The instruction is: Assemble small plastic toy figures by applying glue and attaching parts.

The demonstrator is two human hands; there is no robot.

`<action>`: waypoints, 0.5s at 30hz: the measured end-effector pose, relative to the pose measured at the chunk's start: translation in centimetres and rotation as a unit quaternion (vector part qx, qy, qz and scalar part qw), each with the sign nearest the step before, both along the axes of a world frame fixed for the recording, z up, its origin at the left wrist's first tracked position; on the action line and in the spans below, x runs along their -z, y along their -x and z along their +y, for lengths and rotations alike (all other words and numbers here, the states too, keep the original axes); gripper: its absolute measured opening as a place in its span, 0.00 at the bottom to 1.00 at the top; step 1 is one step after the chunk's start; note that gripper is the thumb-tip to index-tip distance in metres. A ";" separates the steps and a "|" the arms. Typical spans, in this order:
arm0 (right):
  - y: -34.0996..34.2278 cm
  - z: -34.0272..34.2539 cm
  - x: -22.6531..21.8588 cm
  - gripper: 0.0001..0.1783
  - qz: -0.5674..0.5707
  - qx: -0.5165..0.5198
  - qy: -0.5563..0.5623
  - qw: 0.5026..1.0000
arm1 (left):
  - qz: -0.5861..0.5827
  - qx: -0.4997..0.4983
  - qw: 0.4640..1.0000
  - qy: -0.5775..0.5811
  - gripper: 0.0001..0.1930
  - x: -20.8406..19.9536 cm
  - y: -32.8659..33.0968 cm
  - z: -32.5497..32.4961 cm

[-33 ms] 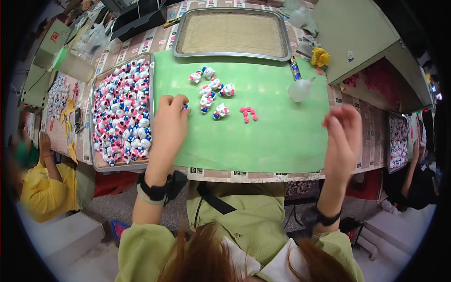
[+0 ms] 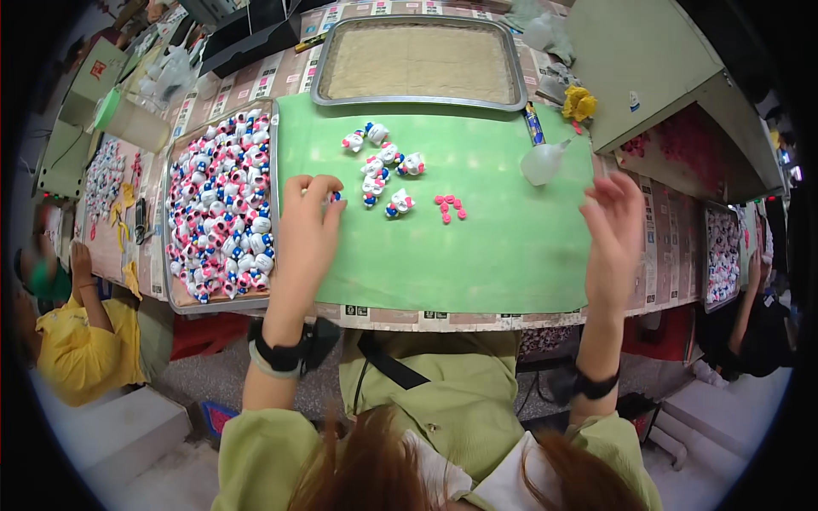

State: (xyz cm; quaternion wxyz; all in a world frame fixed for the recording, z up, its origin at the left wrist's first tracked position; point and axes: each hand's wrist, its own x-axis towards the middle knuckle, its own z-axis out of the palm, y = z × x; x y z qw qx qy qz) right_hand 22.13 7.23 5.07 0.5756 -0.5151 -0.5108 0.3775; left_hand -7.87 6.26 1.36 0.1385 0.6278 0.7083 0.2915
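Observation:
My left hand (image 2: 308, 213) rests at the left edge of the green mat (image 2: 477, 264), its fingertips closed on a small figurine (image 2: 334, 197). Only a bit of blue and white shows; the fingers cover most of it. My right hand (image 2: 615, 223) hovers over the mat's right edge with fingers loosely bent and apart, and I see nothing in it. Several white, pink and blue figurines (image 2: 375, 180) lie in a loose group to the right of my left hand. Beside them sit several small pink pieces (image 2: 446, 205). A translucent squeeze bottle (image 2: 544, 162) with a thin nozzle is nearest my right hand.
A tray (image 2: 275, 162) heaped with similar figurines stands left of the mat. At the back lies a metal tray (image 2: 518, 85) with a beige lining. A marker-like tube (image 2: 533, 123), yellow crumpled piece (image 2: 579, 103) and metal cabinet (image 2: 648, 68) are at right. Other people sit on both sides.
My right hand has shifted a little left and upward, its fingers spreading slightly. My left hand stays almost in place with the figurine.

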 end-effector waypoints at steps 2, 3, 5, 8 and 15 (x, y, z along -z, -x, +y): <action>-0.2 2.8 2.1 0.27 -0.134 0.031 0.027 0.990 | -0.211 0.039 0.977 0.006 0.13 -1.2 -0.9 -1.2; -0.3 3.9 3.2 0.28 -0.139 0.016 0.043 0.989 | -0.289 0.066 0.955 0.005 0.15 -1.6 -1.6 -2.0; -0.4 5.9 5.0 0.30 -0.147 -0.017 0.078 0.986 | -0.448 0.079 0.890 0.024 0.17 -2.4 -3.2 -3.5; -2.2 7.5 6.0 0.30 -0.161 -0.114 0.189 0.962 | -0.659 0.061 0.742 0.109 0.22 -2.5 -4.5 -5.0; 3.1 -1.5 0.5 0.23 0.200 -0.155 0.194 0.948 | -0.753 0.057 0.634 0.165 0.20 -0.7 -5.8 -5.7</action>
